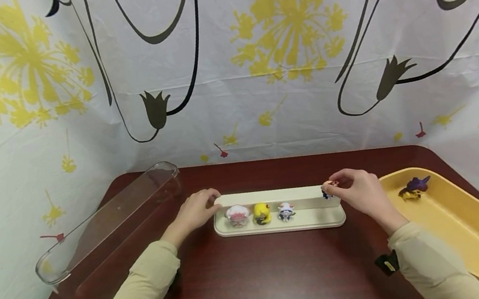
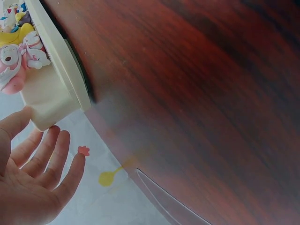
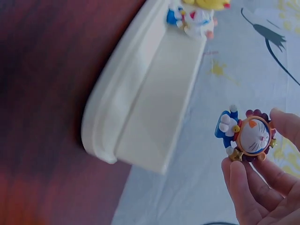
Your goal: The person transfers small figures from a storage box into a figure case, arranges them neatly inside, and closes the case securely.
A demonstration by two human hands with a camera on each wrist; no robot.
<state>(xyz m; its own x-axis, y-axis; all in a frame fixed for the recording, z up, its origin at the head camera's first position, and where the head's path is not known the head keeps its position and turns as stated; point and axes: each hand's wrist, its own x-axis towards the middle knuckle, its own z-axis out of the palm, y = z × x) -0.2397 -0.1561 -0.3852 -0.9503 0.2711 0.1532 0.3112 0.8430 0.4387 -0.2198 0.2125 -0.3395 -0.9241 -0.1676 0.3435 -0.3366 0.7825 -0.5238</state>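
A cream two-step display stand (image 1: pixel 314 217) lies on the table, with several toy figurines along it. From the left they are a pink-and-white figurine (image 1: pixel 237 216), a yellow one (image 1: pixel 262 213) and a white-and-blue one (image 1: pixel 286 211). At the stand's left rear corner, my left hand (image 1: pixel 195 210) pinches the raised step between thumb and fingers. My right hand (image 1: pixel 362 193) holds a blue cat figurine (image 3: pixel 251 133) with a white face and dark red mane, pinched by thumb and fingers. This figurine is over the stand's right end, apart from it in the right wrist view.
To the right stands a yellow tray (image 1: pixel 457 236) with a purple-and-yellow figurine (image 1: pixel 414 188) near its far end. A long clear plastic cover (image 1: pixel 110 220) lies along the table's left side. Patterned white sheeting (image 1: pixel 217 60) hangs behind and on both sides.
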